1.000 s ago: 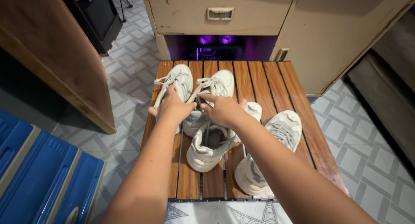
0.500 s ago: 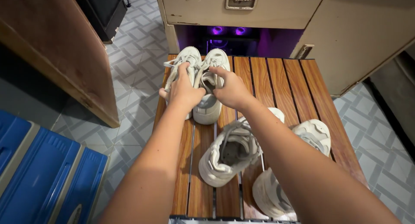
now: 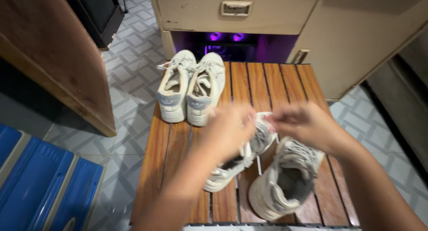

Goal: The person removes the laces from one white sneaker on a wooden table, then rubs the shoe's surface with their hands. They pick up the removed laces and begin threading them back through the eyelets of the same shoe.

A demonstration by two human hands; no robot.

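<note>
Both hands have left the neatly paired white lace-up sneakers [image 3: 189, 86] on the slatted wooden bench [image 3: 267, 79]; left hand [image 3: 229, 130] and right hand [image 3: 303, 124] now blur over the nearer tumbled sneakers [image 3: 267, 168], grip unclear

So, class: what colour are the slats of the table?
Reddish-brown wood slats, clearest in the head view.

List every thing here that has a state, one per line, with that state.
Far pair of shoes: upright, side by side, touching, toes pointing away, on the slatted table.
Near left shoe: tilted on its side, under both hands.
Near right shoe: upright, opening facing up, untouched.
Left hand: blurred, at the tilted shoe's laces; grip unclear.
Right hand: blurred, fingers pinched at the laces.
Drawer: closed.
</note>
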